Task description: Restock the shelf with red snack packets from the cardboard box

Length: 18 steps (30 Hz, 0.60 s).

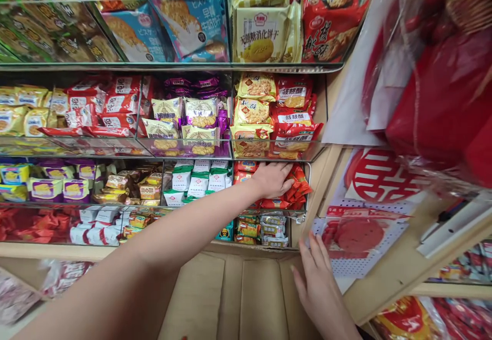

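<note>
My left arm stretches across the lower shelves, and my left hand (272, 180) lies palm down on small red packets (298, 189) in the right-hand bin. Its fingers are spread over the packets, and its palm side is hidden. Lower down, my right hand (317, 268) is held with fingers apart and nothing in it, near the shelf's right upright (305, 230) and the edge of an open cardboard box (261, 299). Beside my left wrist sit green-and-white packets (198, 181). Below the red packets are silver-wrapped bars (273, 230) and yellow-green wrapped snacks (247, 229).
Clear dividers and a shelf lip (277, 149) stand just above my left hand. Higher bins hold yellow walnut biscuits (251, 112) and red biscuit packs (294, 117). On the right hang a red bagged item (442, 99) and a round red paper cut-out (384, 173).
</note>
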Each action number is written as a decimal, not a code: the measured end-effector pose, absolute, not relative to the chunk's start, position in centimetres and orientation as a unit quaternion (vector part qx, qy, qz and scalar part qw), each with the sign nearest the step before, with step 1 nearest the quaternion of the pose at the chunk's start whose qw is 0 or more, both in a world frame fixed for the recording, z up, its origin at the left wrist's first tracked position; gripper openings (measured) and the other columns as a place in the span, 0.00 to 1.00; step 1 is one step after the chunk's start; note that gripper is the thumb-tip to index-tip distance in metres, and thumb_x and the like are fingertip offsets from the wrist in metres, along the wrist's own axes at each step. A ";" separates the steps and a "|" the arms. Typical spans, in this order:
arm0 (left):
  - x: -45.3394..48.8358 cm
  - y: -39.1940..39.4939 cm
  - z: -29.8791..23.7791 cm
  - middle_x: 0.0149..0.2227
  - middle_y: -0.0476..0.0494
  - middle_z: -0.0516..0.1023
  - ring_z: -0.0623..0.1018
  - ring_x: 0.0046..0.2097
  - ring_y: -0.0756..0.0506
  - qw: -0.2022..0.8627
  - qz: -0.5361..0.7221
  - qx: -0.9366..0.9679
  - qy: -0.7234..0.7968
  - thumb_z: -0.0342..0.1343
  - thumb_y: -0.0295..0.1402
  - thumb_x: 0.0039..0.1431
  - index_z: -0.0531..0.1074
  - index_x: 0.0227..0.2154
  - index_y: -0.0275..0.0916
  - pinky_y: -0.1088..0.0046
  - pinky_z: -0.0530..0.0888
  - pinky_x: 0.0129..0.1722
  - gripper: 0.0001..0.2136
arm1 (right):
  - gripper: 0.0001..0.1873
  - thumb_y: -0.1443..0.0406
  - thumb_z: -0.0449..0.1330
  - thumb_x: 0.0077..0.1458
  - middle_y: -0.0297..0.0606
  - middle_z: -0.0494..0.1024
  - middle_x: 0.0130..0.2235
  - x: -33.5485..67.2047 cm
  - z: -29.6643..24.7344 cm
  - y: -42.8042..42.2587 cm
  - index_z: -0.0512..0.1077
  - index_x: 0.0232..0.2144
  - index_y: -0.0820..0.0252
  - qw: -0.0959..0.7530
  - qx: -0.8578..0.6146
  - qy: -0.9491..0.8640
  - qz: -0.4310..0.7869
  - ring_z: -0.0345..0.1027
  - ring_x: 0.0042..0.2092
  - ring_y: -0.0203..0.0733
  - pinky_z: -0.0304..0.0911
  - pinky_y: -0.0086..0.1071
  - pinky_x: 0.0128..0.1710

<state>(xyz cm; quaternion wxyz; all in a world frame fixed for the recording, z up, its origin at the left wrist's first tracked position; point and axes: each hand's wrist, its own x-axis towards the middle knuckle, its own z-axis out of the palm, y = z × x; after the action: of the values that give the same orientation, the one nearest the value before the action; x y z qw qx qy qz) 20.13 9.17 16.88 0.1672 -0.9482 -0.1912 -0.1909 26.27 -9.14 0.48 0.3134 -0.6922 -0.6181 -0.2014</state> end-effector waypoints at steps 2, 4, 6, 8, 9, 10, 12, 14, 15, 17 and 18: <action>19.8 8.5 16.6 0.58 0.40 0.58 0.58 0.57 0.40 0.185 -0.215 -0.943 -0.174 0.37 0.46 0.59 0.54 0.56 0.37 0.57 0.55 0.53 0.26 | 0.22 0.69 0.46 0.53 0.53 0.51 0.59 25.5 -0.7 -9.9 0.60 0.51 0.67 0.308 -0.695 -0.627 -0.171 0.37 0.61 0.52 0.55 0.47 0.52; 19.7 8.0 16.3 0.60 0.41 0.54 0.54 0.58 0.39 0.197 -0.224 -0.942 -0.155 0.37 0.50 0.57 0.54 0.56 0.38 0.54 0.53 0.54 0.28 | 0.21 0.70 0.47 0.52 0.51 0.50 0.59 24.7 -1.7 -10.3 0.63 0.50 0.67 0.300 -0.697 -0.637 -0.140 0.37 0.61 0.52 0.55 0.46 0.53; 19.8 7.8 16.2 0.60 0.41 0.53 0.54 0.59 0.38 0.203 -0.213 -0.947 -0.129 0.39 0.52 0.56 0.53 0.56 0.39 0.54 0.53 0.54 0.30 | 0.21 0.70 0.49 0.51 0.50 0.50 0.60 24.0 -2.4 -10.5 0.65 0.49 0.66 0.289 -0.702 -0.642 -0.106 0.37 0.62 0.52 0.53 0.46 0.54; 20.2 8.0 16.1 0.61 0.43 0.53 0.53 0.59 0.39 0.217 -0.188 -0.954 -0.085 0.43 0.49 0.55 0.52 0.57 0.40 0.56 0.53 0.54 0.29 | 0.21 0.70 0.50 0.50 0.49 0.50 0.60 23.6 -2.8 -10.6 0.66 0.47 0.65 0.281 -0.710 -0.642 -0.072 0.38 0.62 0.52 0.52 0.45 0.54; 20.4 8.2 16.1 0.60 0.44 0.54 0.53 0.59 0.39 0.227 -0.176 -0.956 -0.065 0.46 0.47 0.55 0.52 0.57 0.40 0.56 0.53 0.54 0.28 | 0.20 0.70 0.50 0.50 0.49 0.50 0.60 23.5 -3.0 -10.7 0.67 0.47 0.65 0.278 -0.714 -0.640 -0.056 0.38 0.61 0.51 0.52 0.44 0.55; 20.6 8.5 16.0 0.60 0.45 0.55 0.53 0.59 0.39 0.235 -0.167 -0.956 -0.054 0.48 0.44 0.55 0.53 0.56 0.40 0.57 0.53 0.54 0.27 | 0.20 0.69 0.50 0.49 0.49 0.51 0.60 23.5 -3.2 -10.8 0.68 0.46 0.64 0.275 -0.719 -0.637 -0.043 0.39 0.61 0.51 0.51 0.44 0.55; 21.0 8.9 15.9 0.58 0.45 0.59 0.56 0.58 0.39 0.240 -0.167 -0.954 -0.068 0.49 0.42 0.55 0.55 0.55 0.40 0.58 0.55 0.53 0.25 | 0.19 0.69 0.50 0.49 0.49 0.53 0.59 23.6 -3.5 -11.0 0.69 0.45 0.64 0.264 -0.728 -0.633 -0.021 0.41 0.61 0.51 0.50 0.43 0.56; 21.4 9.2 15.8 0.55 0.44 0.64 0.60 0.55 0.40 0.231 -0.181 -0.949 -0.111 0.48 0.41 0.55 0.57 0.54 0.39 0.61 0.58 0.52 0.24 | 0.19 0.69 0.51 0.49 0.49 0.55 0.59 23.9 -3.9 -11.4 0.70 0.44 0.63 0.247 -0.734 -0.632 -0.002 0.43 0.60 0.52 0.50 0.43 0.56; 21.5 9.3 15.8 0.54 0.43 0.65 0.62 0.54 0.41 0.227 -0.188 -0.947 -0.129 0.48 0.41 0.55 0.58 0.53 0.38 0.62 0.59 0.51 0.24 | 0.19 0.69 0.51 0.48 0.50 0.56 0.58 24.0 -4.0 -11.6 0.70 0.44 0.63 0.237 -0.738 -0.632 0.008 0.44 0.60 0.52 0.50 0.43 0.55; 21.8 9.3 15.7 0.53 0.42 0.66 0.63 0.53 0.42 0.225 -0.196 -0.944 -0.144 0.48 0.40 0.55 0.58 0.53 0.37 0.63 0.59 0.51 0.23 | 0.19 0.68 0.52 0.48 0.49 0.57 0.58 24.3 -4.3 -11.9 0.70 0.44 0.62 0.217 -0.745 -0.630 0.025 0.46 0.60 0.52 0.50 0.43 0.55; 21.8 9.2 15.6 0.53 0.42 0.66 0.62 0.53 0.42 0.227 -0.196 -0.943 -0.144 0.48 0.40 0.55 0.58 0.53 0.37 0.63 0.58 0.51 0.24 | 0.19 0.68 0.52 0.47 0.48 0.58 0.58 24.4 -4.4 -12.1 0.70 0.44 0.62 0.206 -0.750 -0.628 0.033 0.46 0.60 0.52 0.50 0.43 0.55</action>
<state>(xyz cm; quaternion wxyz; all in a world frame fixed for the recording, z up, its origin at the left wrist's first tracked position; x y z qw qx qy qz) 21.81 9.24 15.64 0.2267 -0.9430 -0.1443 -0.1961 24.43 -12.06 -4.36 0.2062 -0.7497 -0.6279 0.0325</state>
